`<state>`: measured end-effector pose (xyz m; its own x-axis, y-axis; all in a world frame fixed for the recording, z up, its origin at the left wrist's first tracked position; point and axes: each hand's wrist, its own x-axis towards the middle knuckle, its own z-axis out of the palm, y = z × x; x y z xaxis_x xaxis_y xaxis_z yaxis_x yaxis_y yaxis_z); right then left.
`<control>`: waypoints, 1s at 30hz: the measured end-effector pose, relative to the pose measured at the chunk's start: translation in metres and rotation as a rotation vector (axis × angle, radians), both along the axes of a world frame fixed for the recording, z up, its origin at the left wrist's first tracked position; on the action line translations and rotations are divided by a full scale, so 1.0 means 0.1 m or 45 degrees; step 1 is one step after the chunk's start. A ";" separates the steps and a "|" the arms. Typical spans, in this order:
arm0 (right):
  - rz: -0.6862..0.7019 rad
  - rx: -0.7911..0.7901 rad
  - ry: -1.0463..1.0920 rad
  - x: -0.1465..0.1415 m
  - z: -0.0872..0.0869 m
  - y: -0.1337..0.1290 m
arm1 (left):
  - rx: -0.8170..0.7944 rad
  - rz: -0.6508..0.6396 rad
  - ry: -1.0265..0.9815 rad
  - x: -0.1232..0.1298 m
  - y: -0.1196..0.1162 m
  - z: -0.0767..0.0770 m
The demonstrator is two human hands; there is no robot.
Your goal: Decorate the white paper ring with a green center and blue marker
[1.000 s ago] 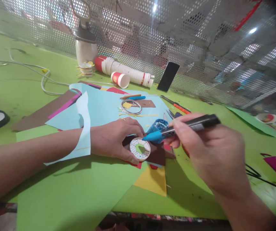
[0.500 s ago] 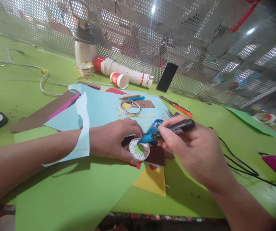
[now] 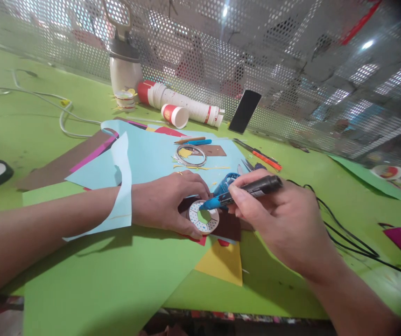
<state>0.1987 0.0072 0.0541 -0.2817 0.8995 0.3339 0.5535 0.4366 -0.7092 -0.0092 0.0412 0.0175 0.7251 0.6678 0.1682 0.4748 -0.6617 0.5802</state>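
Observation:
Between the thumb and fingers of my left hand [image 3: 168, 203] is a round white disc [image 3: 213, 225]. It has a green hexagon in the middle, black dividing lines and small blue dots around it. My right hand [image 3: 280, 214] grips a marker pen [image 3: 252, 189] with a black barrel and blue front end, its tip at the upper part of the disc. Beneath the disc lies dark brown paper [image 3: 231, 226]. Just behind the marker are blue-handled scissors [image 3: 226, 182], partly hidden by my right hand.
Light blue paper [image 3: 151, 154], green paper [image 3: 109, 275] and yellow paper [image 3: 223, 263] cover part of the green table. Stacked paper cups [image 3: 182, 103], a white bottle [image 3: 125, 72] and a phone [image 3: 245, 112] stand or lie before the perforated metal screen [image 3: 200, 46]. A black cable [image 3: 347, 240] runs at right.
The view has shifted very slightly. The marker tip has moved a little to the left relative to the disc; both hands keep their hold.

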 end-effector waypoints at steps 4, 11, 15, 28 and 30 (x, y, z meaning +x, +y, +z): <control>-0.020 0.033 0.007 0.01 -0.03 0.01 | 0.002 0.000 0.000 0.00 0.00 0.00; 0.015 -0.016 0.089 -0.02 -0.01 0.02 | 0.027 -0.013 -0.003 -0.01 0.00 -0.02; -0.008 -0.029 0.047 -0.04 0.00 0.00 | 0.039 -0.004 0.003 -0.01 0.00 -0.02; 0.028 0.038 0.056 -0.07 0.01 -0.01 | -0.011 0.009 0.035 -0.01 -0.01 0.01; 0.005 0.082 0.034 -0.06 -0.01 0.00 | -0.002 0.011 0.027 -0.01 0.00 0.00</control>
